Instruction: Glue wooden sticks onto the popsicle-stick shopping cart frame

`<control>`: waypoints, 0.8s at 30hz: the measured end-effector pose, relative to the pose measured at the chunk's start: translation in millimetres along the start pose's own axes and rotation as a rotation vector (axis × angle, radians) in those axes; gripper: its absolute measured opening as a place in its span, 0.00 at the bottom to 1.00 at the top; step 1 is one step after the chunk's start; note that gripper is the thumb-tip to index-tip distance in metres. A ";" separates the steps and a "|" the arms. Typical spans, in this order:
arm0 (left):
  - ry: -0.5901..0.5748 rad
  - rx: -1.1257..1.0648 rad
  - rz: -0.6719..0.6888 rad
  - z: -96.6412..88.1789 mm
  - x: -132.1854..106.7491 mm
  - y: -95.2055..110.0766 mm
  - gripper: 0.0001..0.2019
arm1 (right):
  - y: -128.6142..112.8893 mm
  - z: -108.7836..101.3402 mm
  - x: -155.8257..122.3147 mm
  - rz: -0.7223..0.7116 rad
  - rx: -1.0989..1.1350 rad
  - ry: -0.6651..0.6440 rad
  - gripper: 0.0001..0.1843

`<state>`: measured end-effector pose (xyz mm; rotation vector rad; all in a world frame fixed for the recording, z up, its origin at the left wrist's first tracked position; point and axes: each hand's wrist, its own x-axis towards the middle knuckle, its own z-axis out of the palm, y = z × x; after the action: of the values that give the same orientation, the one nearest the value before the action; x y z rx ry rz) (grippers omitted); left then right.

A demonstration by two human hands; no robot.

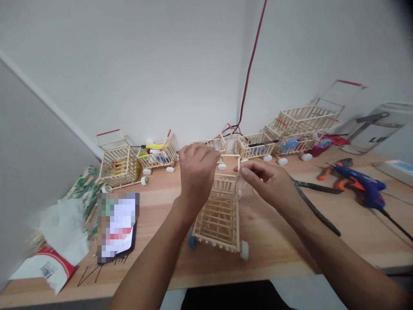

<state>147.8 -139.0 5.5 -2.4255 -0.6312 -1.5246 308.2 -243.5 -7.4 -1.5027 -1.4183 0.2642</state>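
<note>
A small shopping cart model (219, 219) built of pale wooden sticks stands tipped up on the wooden workbench (206, 262), with a white wheel (244, 249) and a blue wheel (192, 239) near the front edge. Its top handle bar (230, 156) is a thin stick across the upper end. My left hand (196, 178) pinches the left end of that bar, and the fingertips are partly hidden. My right hand (266, 183) grips the bar's right corner between thumb and fingers.
Several finished stick carts (305, 120) line the back wall, some holding coloured parts. To the right lie a blue hot glue gun (364, 185) and black-handled pliers (318, 206). To the left are a phone with a blurred screen (118, 226), tissue (64, 228) and loose sticks.
</note>
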 end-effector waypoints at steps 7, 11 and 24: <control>-0.012 0.018 -0.015 -1.6 0.3 2.1 0.04 | 1.0 4.1 2.9 0.031 -0.003 -0.009 0.13; -0.017 0.007 -0.029 -2.0 0.7 3.4 0.04 | -0.4 3.3 2.9 0.035 -0.024 -0.018 0.12; -0.035 0.000 -0.026 -2.7 -0.8 1.6 0.05 | -6.8 0.6 5.0 0.022 -0.052 -0.050 0.12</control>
<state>146.1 -141.6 6.1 -2.4577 -0.6722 -1.4950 305.0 -240.4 -0.3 -1.5639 -1.4588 0.2818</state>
